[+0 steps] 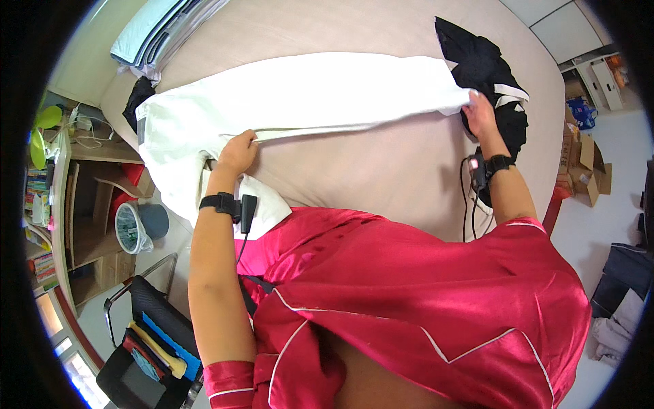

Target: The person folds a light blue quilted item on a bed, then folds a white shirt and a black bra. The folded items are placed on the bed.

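A pair of white trousers [317,92] lies spread across the bed, the waist end at the left and one leg stretched out to the right. My left hand [238,153] grips the inner edge of that leg near the crotch. At the far right end, my right hand [480,115] pinches the corner of the leg's hem. The other leg [263,202] is bunched below my left forearm, falling over the bed's near edge against my red satin clothing. Beside my right hand lies a crumpled black garment [495,66] with white parts.
The bed [352,168] has a beige sheet. Folded bedding [153,38] sits at its upper left, with a small black cloth [138,99] below. A bin [134,227] and a chair holding folded clothes [158,353] stand left; cardboard boxes [582,158] are on the right. Cables hang from both wrists.
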`<state>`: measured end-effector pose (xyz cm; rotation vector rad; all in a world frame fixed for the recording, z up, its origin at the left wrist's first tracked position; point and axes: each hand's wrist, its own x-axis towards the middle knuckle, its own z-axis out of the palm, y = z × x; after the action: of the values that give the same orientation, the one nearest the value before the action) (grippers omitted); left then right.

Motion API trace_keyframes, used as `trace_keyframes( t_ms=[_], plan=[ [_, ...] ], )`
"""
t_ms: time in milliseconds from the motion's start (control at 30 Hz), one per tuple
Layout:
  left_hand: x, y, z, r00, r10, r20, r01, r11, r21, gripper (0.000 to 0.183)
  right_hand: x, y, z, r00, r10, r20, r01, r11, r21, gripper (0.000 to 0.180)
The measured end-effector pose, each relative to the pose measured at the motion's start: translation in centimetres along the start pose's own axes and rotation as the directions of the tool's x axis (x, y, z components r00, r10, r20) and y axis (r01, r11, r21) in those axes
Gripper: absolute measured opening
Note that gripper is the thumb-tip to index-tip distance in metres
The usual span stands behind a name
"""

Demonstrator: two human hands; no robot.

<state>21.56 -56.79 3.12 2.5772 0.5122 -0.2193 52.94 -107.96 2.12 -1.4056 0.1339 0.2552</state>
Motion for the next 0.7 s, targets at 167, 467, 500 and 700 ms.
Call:
trace_keyframes(
  t_ms=[167, 467, 500, 700],
  plan=[
    [0.6, -0.8, -0.3, 0.993, 0.049, 0.110, -0.046, 0.999, -0.026, 0.023, 1.7, -3.9, 2.2, 0.988, -0.136, -0.076, 0.073, 0.835, -0.545, 0.025],
    [-1.0, 0.6, 1.0, 0.980, 0.056, 0.189, -0.091, 0.980, 0.178, 0.026, 0.3, -2.6, 0.2, 0.961, 0.232, -0.152, -0.276, 0.736, -0.618, 0.027],
    [-1.2, 1.0, 1.3, 0.985, 0.075, 0.157, -0.111, 0.966, 0.235, 0.026, 0.0, -2.0, -0.5, 0.956, 0.293, -0.026, -0.272, 0.846, -0.459, 0.028],
    [0.6, 2.1, 2.2, 0.988, 0.024, 0.156, -0.089, 0.898, 0.430, 0.023, -0.6, 0.7, -2.8, 0.902, 0.183, 0.392, 0.060, 0.845, -0.531, 0.034]
  ],
)
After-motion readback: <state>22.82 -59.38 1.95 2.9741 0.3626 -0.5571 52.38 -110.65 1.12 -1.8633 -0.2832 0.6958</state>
